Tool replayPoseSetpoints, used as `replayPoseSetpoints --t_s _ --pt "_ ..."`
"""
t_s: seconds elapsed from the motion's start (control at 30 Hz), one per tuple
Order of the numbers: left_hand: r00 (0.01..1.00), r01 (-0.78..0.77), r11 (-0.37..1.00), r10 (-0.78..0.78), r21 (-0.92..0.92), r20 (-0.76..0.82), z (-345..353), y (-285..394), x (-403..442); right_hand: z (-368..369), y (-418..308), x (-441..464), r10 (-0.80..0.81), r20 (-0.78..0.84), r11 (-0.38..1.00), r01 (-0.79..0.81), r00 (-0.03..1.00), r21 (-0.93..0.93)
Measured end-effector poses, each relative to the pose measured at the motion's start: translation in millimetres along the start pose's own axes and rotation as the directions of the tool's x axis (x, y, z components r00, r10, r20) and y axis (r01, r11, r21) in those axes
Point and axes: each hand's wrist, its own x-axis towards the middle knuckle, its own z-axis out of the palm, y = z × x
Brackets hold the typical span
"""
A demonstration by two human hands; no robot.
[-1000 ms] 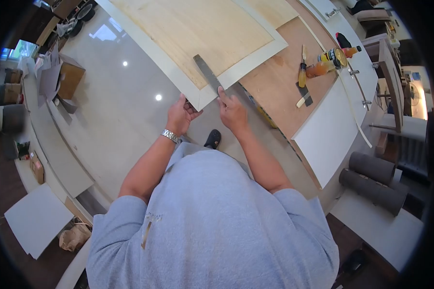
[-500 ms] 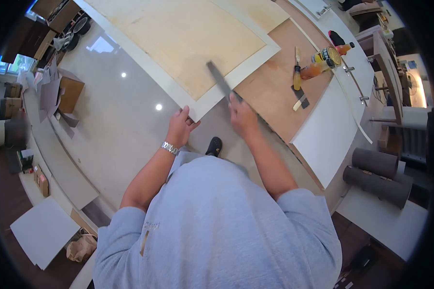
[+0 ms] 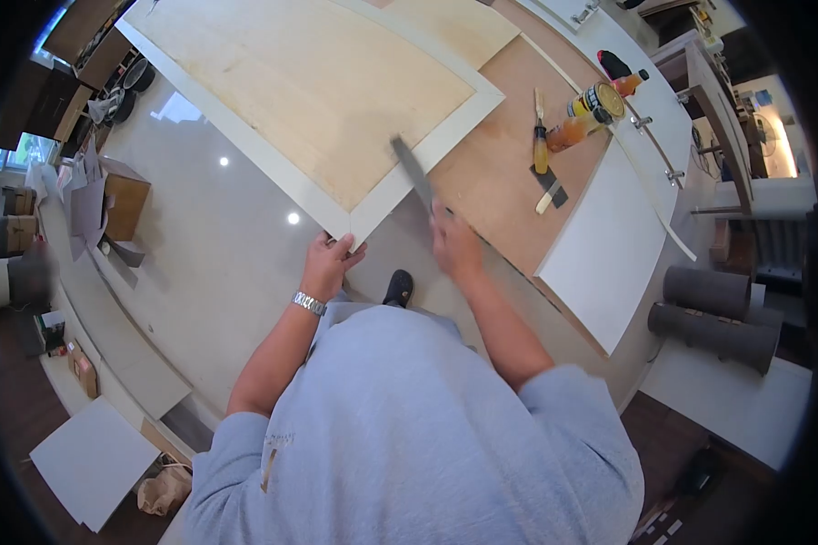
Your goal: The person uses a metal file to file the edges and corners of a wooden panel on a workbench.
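Note:
A cream panel with a white border (image 3: 424,156) extends away from me, its near corner pointing at my body. My left hand (image 3: 327,266) grips that corner, thumb on top and fingers curled beneath. In my right hand (image 3: 456,241) is a long, flat grey file (image 3: 413,170), slightly blurred by motion. The hand is closed round its near end, so the handle is hidden. The file slants across the panel's right-hand edge, its far end over the white border; whether it touches the edge I cannot tell.
Right of the panel, a brown board (image 3: 491,182) carries a yellow-handled brush (image 3: 541,150), a scraper (image 3: 551,188), a bottle of orange liquid (image 3: 577,130) and a yellow can (image 3: 602,102). A white panel (image 3: 600,263) lies beside them. Dark rolls (image 3: 713,336) lie far right; a cardboard box (image 3: 125,202) stands left.
The view has shifted slightly, and the panel sits lower and further left in it. Relative to the panel's corner, the file has moved a little to the right. My left hand stays on the corner.

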Motion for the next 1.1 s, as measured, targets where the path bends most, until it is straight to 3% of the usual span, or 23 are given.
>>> replayPoseSetpoints --t_s 0.17,0.27,0.43,0.57,0.67,0.73,0.83,0.93,1.03,1.1 --pt "1.0 0.016 1.0 -0.015 0.012 -0.009 -24 -7 -8 -9 -6 -74 0.022 0.046 0.988 -0.029 0.999 0.149" --pt "1.0 0.001 1.0 -0.001 0.002 -0.018 -38 -8 -15 7 -12 -24 -0.021 0.056 0.999 0.018 0.998 0.052" --pt "0.999 0.049 0.998 -0.049 -0.045 -0.001 -34 -2 -18 6 -13 36 0.022 -0.127 0.992 -0.005 0.992 0.128" --pt "0.997 0.017 0.995 -0.024 -0.096 -0.071 -28 -4 -9 -7 -4 -56 0.032 0.025 0.984 -0.036 0.999 0.173" --pt "0.997 0.046 0.993 -0.052 -0.105 -0.057 -33 -1 -14 -4 -10 -55 0.073 0.078 0.988 -0.083 0.994 0.128" --pt "0.996 0.057 0.995 -0.062 -0.082 -0.061 -37 1 -13 6 -15 0 0.006 0.031 1.0 -0.007 1.0 0.01" --pt "0.996 0.069 0.997 -0.07 -0.022 -0.051 -43 -3 -15 -1 -28 51 0.056 -0.073 0.993 -0.047 0.996 0.111" --pt "0.998 0.04 0.999 -0.041 -0.023 -0.038 -47 6 -16 9 -3 1 -0.033 -0.218 0.993 0.057 0.975 0.105" --pt "0.994 0.086 0.995 -0.09 -0.057 -0.063 -63 -3 -37 -2 -6 -64 0.06 0.061 0.984 -0.069 0.996 0.162" --pt "0.997 0.066 0.997 -0.068 -0.048 -0.045 -65 5 -25 12 -8 -19 0.024 0.018 0.997 -0.025 1.0 0.069"
